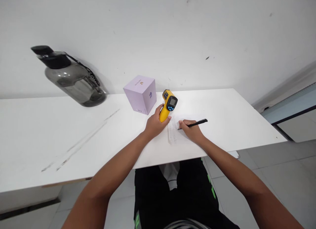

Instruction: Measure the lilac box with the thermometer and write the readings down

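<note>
My left hand (154, 124) is wrapped round the handle of a yellow and black infrared thermometer (168, 102). Its small screen and blue buttons face up toward me. In my right hand (191, 131) is a black pen (200, 122), pinched near its tip, which points down at a sheet of paper (173, 136). Small writing, too fine to read, covers part of that paper's left side. The paper lies flat on the white table between my hands, and my right hand rests over it.
A lilac cube-shaped box (140, 94) stands just beyond my left hand. Farther left, a grey see-through water bottle (76, 79) with a black lid stands near the wall (158, 34). The white table (86, 150) ends at a front edge close to my body.
</note>
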Demonstrator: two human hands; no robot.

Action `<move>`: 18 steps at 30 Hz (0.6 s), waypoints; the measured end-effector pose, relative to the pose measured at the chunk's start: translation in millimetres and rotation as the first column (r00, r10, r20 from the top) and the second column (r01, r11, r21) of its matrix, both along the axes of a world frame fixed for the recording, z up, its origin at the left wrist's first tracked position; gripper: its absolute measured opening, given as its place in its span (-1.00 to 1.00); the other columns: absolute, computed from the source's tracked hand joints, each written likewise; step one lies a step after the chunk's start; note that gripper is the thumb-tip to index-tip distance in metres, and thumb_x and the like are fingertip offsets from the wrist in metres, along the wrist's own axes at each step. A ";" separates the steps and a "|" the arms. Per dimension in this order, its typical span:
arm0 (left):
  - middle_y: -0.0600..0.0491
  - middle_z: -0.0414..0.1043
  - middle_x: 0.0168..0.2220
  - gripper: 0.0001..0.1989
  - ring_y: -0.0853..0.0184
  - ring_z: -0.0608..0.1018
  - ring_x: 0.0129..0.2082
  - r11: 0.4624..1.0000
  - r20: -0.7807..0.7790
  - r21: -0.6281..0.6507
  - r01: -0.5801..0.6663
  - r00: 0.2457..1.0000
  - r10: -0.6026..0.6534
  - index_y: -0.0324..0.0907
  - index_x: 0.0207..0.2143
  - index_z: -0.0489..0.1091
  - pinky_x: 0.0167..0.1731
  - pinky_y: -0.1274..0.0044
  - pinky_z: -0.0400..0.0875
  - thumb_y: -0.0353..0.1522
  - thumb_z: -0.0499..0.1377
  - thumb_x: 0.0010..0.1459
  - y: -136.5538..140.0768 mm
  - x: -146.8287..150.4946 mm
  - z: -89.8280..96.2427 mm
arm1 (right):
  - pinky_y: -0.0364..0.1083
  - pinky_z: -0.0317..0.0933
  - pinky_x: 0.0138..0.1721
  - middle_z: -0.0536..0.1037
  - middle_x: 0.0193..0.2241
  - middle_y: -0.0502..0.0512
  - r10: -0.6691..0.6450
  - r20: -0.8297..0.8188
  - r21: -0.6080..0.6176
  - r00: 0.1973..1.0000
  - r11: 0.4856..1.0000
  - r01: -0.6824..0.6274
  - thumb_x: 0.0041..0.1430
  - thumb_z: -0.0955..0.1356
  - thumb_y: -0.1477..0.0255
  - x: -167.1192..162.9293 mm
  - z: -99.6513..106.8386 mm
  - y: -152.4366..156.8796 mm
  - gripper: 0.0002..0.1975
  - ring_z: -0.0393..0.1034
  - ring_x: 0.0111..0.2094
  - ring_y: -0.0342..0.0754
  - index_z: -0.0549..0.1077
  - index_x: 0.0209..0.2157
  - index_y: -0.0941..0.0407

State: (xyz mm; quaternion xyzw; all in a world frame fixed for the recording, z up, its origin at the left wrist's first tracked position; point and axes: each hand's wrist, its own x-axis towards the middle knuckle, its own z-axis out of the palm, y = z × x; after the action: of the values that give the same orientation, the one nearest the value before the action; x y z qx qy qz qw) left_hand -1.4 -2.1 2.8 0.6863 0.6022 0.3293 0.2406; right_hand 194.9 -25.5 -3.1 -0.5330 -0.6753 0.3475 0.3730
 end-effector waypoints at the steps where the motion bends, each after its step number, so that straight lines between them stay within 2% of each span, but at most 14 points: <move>1: 0.02 0.49 -0.17 -0.30 0.21 0.55 -0.31 1.000 0.000 0.001 0.002 1.000 -0.002 -0.01 0.29 0.06 -0.32 0.42 0.36 -0.09 0.14 0.13 0.0 0.0 0.0 | -0.08 0.11 -0.43 0.34 -0.65 -0.01 -0.001 -0.001 0.002 1.000 1.000 0.001 0.21 0.25 0.19 0.0 -0.1 0.0 -0.59 0.24 -0.53 -0.09 0.35 -0.65 0.09; 11: 0.04 0.48 -0.23 -0.31 0.23 0.53 -0.36 1.000 -0.002 0.003 0.006 1.000 -0.006 -0.01 0.28 0.07 -0.34 0.44 0.34 -0.08 0.14 0.14 -0.4 0.1 0.0 | -0.08 0.10 -0.43 0.38 -0.64 0.00 0.033 0.022 -0.033 0.999 0.999 -0.032 0.20 0.25 0.21 0.9 0.1 1.7 -0.60 0.25 -0.52 -0.09 0.37 -0.64 0.10; 18: 0.03 0.48 -0.17 -0.31 0.23 0.53 -0.33 1.000 0.002 0.017 0.005 1.000 -0.005 0.00 0.28 0.06 -0.33 0.44 0.34 -0.09 0.14 0.14 -0.3 0.6 -0.4 | -0.10 0.15 -0.39 0.40 -0.63 -0.01 -0.043 -0.110 -0.081 0.993 0.996 0.034 0.16 0.29 0.24 2.5 1.8 6.7 -0.63 0.28 -0.49 -0.11 0.40 -0.65 0.11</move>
State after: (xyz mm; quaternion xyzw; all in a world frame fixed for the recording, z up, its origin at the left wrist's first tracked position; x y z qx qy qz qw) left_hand -0.8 -2.5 2.4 0.6897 0.5973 0.3344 0.2361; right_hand 197.4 -18.8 -1.2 -0.5400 -0.6288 0.3956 0.3955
